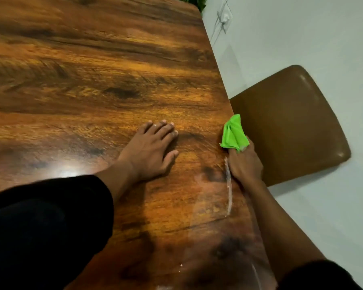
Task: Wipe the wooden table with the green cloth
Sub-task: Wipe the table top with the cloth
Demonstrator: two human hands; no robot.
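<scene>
1. While our right hand [245,164] clutches the bunched green cloth [234,132] at the wooden table [113,80] edge, we risk sweeping it off over the chair [289,122] and missing the wet white streak [228,189] just behind our knuckles.
2. Our grip is closed on the cloth's near end; most of it sticks out ahead of the fingers.
3. Our left hand [149,151] lies flat, fingers spread, beside it, holding nothing.

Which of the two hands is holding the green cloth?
The right hand, at the table's right edge, grips the cloth. The left hand lies flat and empty on the wood.
</scene>
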